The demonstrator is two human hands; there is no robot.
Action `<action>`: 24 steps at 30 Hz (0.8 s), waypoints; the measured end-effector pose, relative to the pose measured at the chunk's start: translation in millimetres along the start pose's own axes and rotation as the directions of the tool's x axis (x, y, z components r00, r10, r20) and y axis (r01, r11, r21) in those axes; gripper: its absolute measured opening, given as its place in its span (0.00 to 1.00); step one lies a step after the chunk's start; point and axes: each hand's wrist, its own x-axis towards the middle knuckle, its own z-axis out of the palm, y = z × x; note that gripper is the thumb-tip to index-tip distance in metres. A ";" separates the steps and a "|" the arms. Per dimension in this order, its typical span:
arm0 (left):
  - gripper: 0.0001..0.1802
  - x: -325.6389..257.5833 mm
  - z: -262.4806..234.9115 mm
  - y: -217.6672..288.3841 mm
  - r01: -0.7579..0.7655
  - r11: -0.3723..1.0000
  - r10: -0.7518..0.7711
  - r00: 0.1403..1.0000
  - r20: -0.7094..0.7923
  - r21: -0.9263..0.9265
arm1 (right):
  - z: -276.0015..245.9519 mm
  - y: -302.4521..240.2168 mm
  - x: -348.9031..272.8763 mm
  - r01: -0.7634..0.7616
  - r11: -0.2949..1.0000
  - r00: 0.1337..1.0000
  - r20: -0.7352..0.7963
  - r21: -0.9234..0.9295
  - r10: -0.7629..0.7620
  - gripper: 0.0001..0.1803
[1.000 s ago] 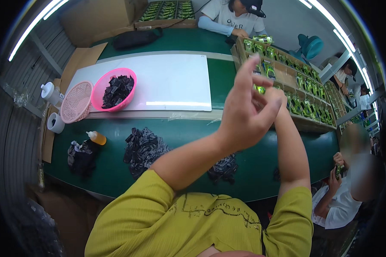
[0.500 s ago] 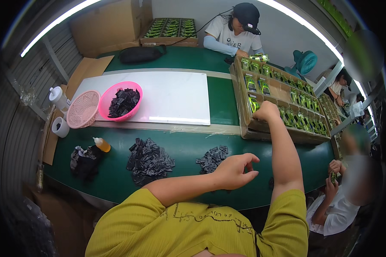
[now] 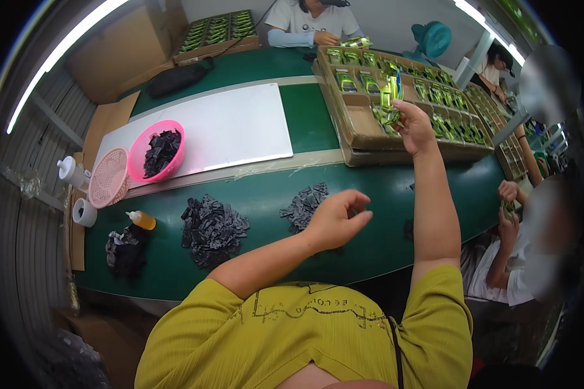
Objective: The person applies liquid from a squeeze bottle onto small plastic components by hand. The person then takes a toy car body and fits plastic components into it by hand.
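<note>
My right hand (image 3: 414,128) grips a shiny bright-green plastic part (image 3: 389,92) between thumb and fingers, above a cardboard tray box (image 3: 376,155). What the part is exactly cannot be made out. Rows of similar green parts stand in the box's compartments, and a bare compartment shows beside my hand. My left hand (image 3: 336,222) hovers over the green table with loosely bent fingers, thumb apart, nothing visible in it. Right beside it is a small pile of dark grey flat pieces (image 3: 302,206). A larger pile of such pieces (image 3: 213,232) lies farther left.
A pink bowl of black pieces (image 3: 176,170), a pale pink basket (image 3: 98,188) and an orange-filled bottle (image 3: 144,221) stand at left. A white board (image 3: 240,133) lies mid-table. Across the table a co-worker (image 3: 305,26) handles a green part; another person (image 3: 499,259) sits at right.
My right hand has come up out of the box's near-left compartment with a green part. My left hand stays over the table beside the small pile. The view has shifted.
</note>
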 end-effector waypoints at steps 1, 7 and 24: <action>0.25 7.1 3.6 -6.7 -0.005 0.997 -0.001 0.997 -0.077 -0.072 | -1.3 4.5 -20.3 -0.027 0.973 0.996 0.091 0.229 0.006 0.18; 0.34 35.3 22.7 5.2 0.084 0.837 -0.091 0.996 0.014 -0.541 | 30.8 72.5 -156.9 -0.044 0.974 0.987 0.159 0.224 0.008 0.20; 0.31 42.0 45.0 -18.5 -0.118 0.645 -0.094 0.968 0.231 0.755 | -117.6 72.1 -265.4 -0.177 0.426 0.908 -0.314 -0.887 -0.277 0.18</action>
